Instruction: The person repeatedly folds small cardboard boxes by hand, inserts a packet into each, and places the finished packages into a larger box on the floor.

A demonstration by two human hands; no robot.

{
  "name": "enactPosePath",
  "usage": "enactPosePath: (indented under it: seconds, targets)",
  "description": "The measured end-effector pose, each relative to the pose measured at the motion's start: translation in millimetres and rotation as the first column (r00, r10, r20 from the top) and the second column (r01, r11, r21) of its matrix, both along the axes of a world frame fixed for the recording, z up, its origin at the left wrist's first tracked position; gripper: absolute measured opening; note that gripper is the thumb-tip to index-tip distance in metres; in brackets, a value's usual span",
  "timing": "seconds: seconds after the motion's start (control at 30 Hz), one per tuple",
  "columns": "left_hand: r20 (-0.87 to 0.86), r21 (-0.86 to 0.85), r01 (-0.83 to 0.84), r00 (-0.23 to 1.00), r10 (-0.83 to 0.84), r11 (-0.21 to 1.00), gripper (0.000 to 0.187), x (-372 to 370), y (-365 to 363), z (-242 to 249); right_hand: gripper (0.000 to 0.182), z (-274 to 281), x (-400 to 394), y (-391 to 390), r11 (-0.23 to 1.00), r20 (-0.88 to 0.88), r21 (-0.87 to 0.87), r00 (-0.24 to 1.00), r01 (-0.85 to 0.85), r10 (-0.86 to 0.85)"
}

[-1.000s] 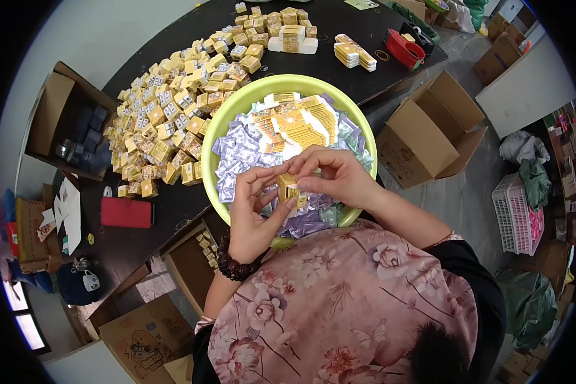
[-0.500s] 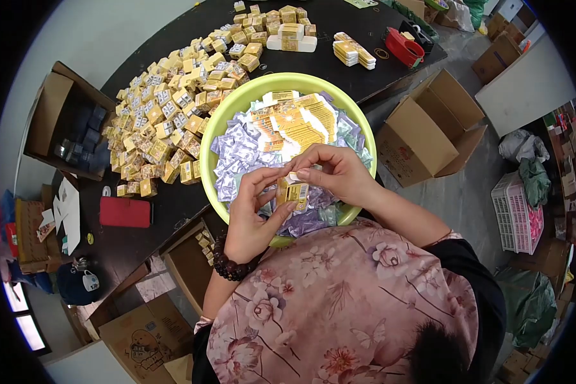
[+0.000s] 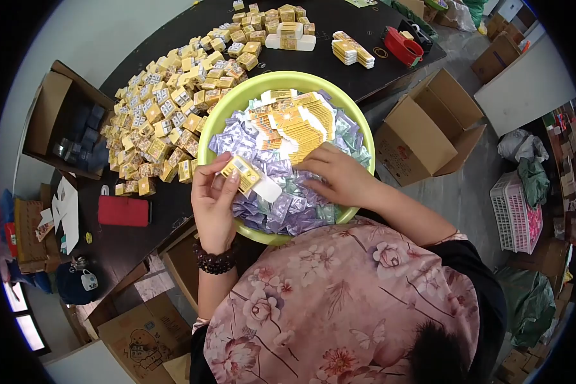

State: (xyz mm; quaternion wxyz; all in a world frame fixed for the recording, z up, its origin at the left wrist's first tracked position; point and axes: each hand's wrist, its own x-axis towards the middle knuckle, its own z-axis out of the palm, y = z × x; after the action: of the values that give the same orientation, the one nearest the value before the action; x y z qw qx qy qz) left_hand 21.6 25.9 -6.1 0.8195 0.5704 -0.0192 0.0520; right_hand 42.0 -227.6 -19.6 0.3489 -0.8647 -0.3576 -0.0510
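My left hand (image 3: 214, 192) grips a small yellow carton (image 3: 240, 176) between thumb and fingers, over the left part of a lime-green basin (image 3: 206, 153). A white flap sticks out from the carton's end, pointing right. My right hand (image 3: 342, 176) hovers at the basin's right side, fingers curved and thumb apart, with nothing visible in it. Purple and green sachets (image 3: 288, 208) fill the basin beneath both hands. On top of them, just beyond my right fingertips, lie fanned yellow-and-white flat cartons (image 3: 294, 128).
A large heap of small yellow boxes (image 3: 166, 109) covers the black table (image 3: 339, 19) at left. Bundled flat cartons (image 3: 353, 50) and a red tape dispenser (image 3: 403, 46) sit at the back. Cardboard boxes (image 3: 429, 125) stand right and left; a red case (image 3: 124, 211) lies left.
My hands have separated. The left moved left with the carton, which now shows its white flap extended; the right let go of it and moved slightly right.
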Motion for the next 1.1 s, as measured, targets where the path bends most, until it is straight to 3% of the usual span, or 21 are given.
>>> enactPosePath:
  seconds: [0.03, 0.1, 0.23, 0.3, 0.33, 0.4, 0.43, 0.47, 0.53, 0.57, 0.67, 0.77, 0.83, 0.9, 0.93, 1.0, 1.03, 1.1]
  targets:
    - [-0.001, 0.001, 0.002, 1.000, -0.002, 1.000, 0.021, -0.3, 2.8, 1.5, 0.026, -6.7, -4.3, 3.1, 1.000, -0.001, 0.001, 1.000, 0.002, -0.002]
    - [-0.111, -0.083, 0.027, 0.993, -0.036, 0.996, 0.026, -1.4, 5.9, 6.9, 0.031, -19.3, -11.6, 11.2, 0.980, 0.089, -0.162, 0.991, 0.116, -0.102]
    - [-0.177, -0.111, 0.068, 0.980, -0.087, 0.991, 0.041, -1.1, 3.2, 5.3, 0.034, -25.7, -5.9, 10.1, 0.996, 0.060, -0.073, 0.997, 0.053, -0.049]
    - [-0.183, -0.093, 0.005, 0.983, -0.022, 0.996, 0.040, -2.8, -4.7, 2.8, 0.031, -25.9, -3.5, 7.9, 0.988, 0.074, 0.138, 0.994, 0.073, -0.084]
    - [-0.190, -0.078, -0.054, 0.981, 0.038, 0.996, 0.039, -2.6, -8.2, 0.9, 0.031, -15.7, -5.4, 10.3, 0.988, 0.076, 0.138, 0.993, 0.075, -0.086]
    - [-0.134, -0.033, -0.007, 0.991, 0.002, 0.999, 0.037, -3.5, -10.3, -5.8, 0.024, 10.9, -15.9, 19.6, 0.856, -0.164, 0.455, 0.968, 0.247, -0.192]
    - [-0.147, -0.052, 0.052, 0.987, -0.059, 0.997, 0.037, -5.0, -16.1, -4.3, 0.018, 17.1, -18.5, 29.5, 0.757, -0.182, 0.585, 0.957, 0.291, -0.227]
    - [-0.157, -0.070, 0.111, 0.980, -0.121, 0.991, 0.036, -6.7, -22.2, -2.0, 0.018, 17.4, -16.6, 32.2, 0.755, -0.183, 0.585, 0.955, 0.295, -0.232]
    - [-0.140, -0.063, 0.165, 0.975, -0.172, 0.984, 0.037, -11.1, -31.9, 1.4, 0.018, 19.6, -6.9, 34.1, 0.889, 0.134, 0.419, 0.956, 0.183, -0.260]
    - [-0.137, -0.120, 0.136, 0.979, -0.152, 0.983, 0.038, -11.8, -34.3, 0.6, 0.021, 12.3, -1.3, 36.3, 0.893, 0.242, 0.426, 0.933, 0.143, -0.265]
    - [-0.149, -0.254, 0.091, 0.980, -0.132, 0.963, 0.037, -11.5, -31.7, -4.2, 0.021, 14.5, -2.3, 37.9, 0.918, 0.370, 0.393, 0.906, 0.048, -0.205]
    - [-0.122, -0.299, 0.079, 0.985, -0.120, 0.951, 0.036, -14.0, -34.2, -9.0, 0.019, 16.1, -1.8, 38.0, 0.923, 0.276, 0.381, 0.945, 0.062, -0.177]
    - [-0.042, -0.095, 0.124, 0.991, -0.128, 0.988, 0.036, -14.2, -34.9, -16.0, 0.019, 15.3, -2.2, 34.6, 0.927, 0.195, 0.366, 0.967, 0.085, -0.165]
    - [0.000, -0.065, 0.147, 0.989, -0.147, 0.987, 0.038, -15.8, -38.5, -18.2, 0.017, 16.0, -5.1, 32.5, 0.900, 0.018, 0.420, 0.990, 0.117, -0.136]
    - [0.025, -0.064, 0.142, 0.990, -0.140, 0.988, 0.038, -16.0, -39.3, -18.1, 0.017, 15.9, -5.9, 34.0, 0.901, 0.019, 0.419, 0.991, 0.116, -0.136]
    - [0.052, -0.061, 0.135, 0.990, -0.132, 0.989, 0.038, -16.0, -38.7, -19.3, 0.015, 14.9, -6.6, 39.0, 0.710, -0.404, 0.659, 0.913, 0.248, 0.056]
    - [0.030, -0.107, 0.114, 0.993, -0.111, 0.988, 0.038, -15.3, -38.0, -22.3, 0.015, 13.8, -7.1, 37.3, 0.711, -0.403, 0.659, 0.913, 0.246, 0.058]
    - [0.007, -0.152, 0.088, 0.996, -0.088, 0.984, 0.039, -16.2, -39.3, -22.7, 0.021, 11.8, -8.6, 31.9, 0.823, -0.093, 0.566, 0.996, 0.047, 0.007]
